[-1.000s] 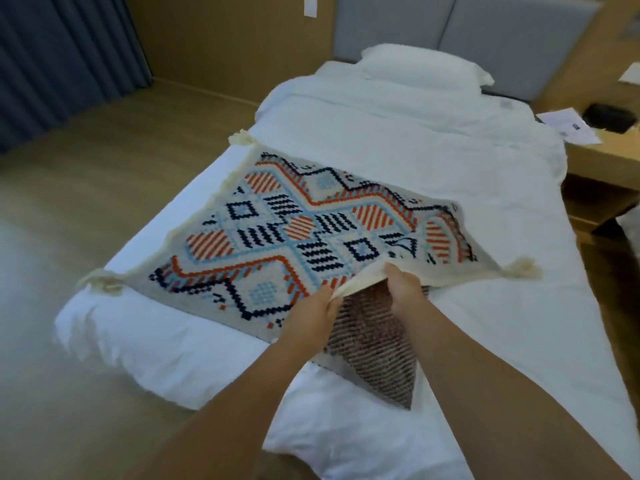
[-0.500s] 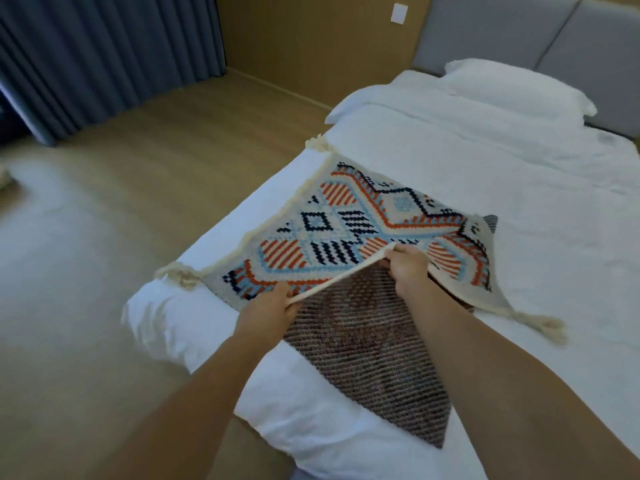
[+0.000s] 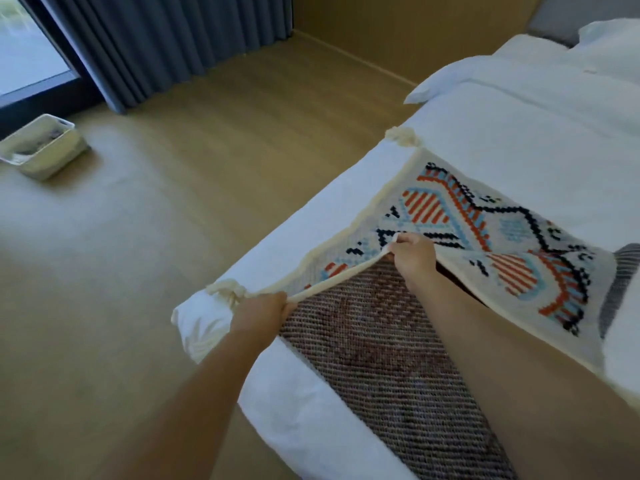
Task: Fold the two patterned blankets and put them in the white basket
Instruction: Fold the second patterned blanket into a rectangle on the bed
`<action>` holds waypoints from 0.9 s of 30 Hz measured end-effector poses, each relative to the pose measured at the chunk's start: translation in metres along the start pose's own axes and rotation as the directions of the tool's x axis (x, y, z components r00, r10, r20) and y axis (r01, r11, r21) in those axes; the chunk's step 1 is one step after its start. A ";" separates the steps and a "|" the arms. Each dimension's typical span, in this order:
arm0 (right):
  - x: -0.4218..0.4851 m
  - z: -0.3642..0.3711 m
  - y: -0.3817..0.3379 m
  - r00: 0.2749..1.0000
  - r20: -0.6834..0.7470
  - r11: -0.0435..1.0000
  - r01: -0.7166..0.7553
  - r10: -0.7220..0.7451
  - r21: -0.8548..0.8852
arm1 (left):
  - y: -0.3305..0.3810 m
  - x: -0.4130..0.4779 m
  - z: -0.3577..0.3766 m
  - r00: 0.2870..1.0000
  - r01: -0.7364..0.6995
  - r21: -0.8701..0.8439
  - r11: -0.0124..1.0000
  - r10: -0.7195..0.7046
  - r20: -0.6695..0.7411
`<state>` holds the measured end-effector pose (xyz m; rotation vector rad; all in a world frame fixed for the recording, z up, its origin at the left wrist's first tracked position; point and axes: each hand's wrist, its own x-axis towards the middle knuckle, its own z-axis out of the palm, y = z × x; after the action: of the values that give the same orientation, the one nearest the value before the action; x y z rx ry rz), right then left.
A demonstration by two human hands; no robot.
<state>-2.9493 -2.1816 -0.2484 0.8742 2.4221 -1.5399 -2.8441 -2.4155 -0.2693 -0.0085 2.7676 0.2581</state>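
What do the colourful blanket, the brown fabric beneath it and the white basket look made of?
The colourful blanket looks like thick matte yarn, woven or knitted, perhaps cotton or wool: blocky stitches, cream tassels. The brown fabric looks coarsely woven, with diagonal ribs. The white basket seems rigid plastic, smooth-walled, though too distant to be sure.

There's the blanket on the bed, basket far left.
It sits on the floor before the curtain; pillow behind the blanket.
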 end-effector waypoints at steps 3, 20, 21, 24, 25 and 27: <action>0.012 0.037 -0.002 0.998 0.062 0.996 0.021 -0.015 -0.092 | -0.026 0.020 0.005 0.997 -0.021 0.058 0.998 0.016 0.075; 0.044 0.174 0.025 0.997 -0.040 0.964 -0.079 0.071 -0.253 | -0.113 0.102 0.073 0.988 -0.151 0.125 0.981 0.145 0.053; 0.046 0.178 0.030 0.995 -0.065 0.961 -0.093 0.079 -0.259 | -0.115 0.105 0.076 0.985 -0.169 0.130 0.977 0.161 0.067; 0.049 0.190 0.037 0.986 -0.125 0.950 -0.140 0.109 -0.280 | -0.122 0.115 0.084 0.966 -0.244 0.151 0.958 0.226 0.129; 0.049 0.193 0.038 0.984 -0.135 0.946 -0.152 0.117 -0.285 | -0.124 0.118 0.085 0.957 -0.275 0.155 0.949 0.254 0.140; 0.051 0.198 0.039 0.980 -0.155 0.933 -0.168 0.124 -0.318 | -0.127 0.124 0.087 0.940 -0.331 0.163 0.929 0.310 0.142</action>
<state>-3.0059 -2.3207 -0.3923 1.0839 2.5340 -1.0122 -2.9243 -2.5213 -0.4157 0.4955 2.6555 0.0786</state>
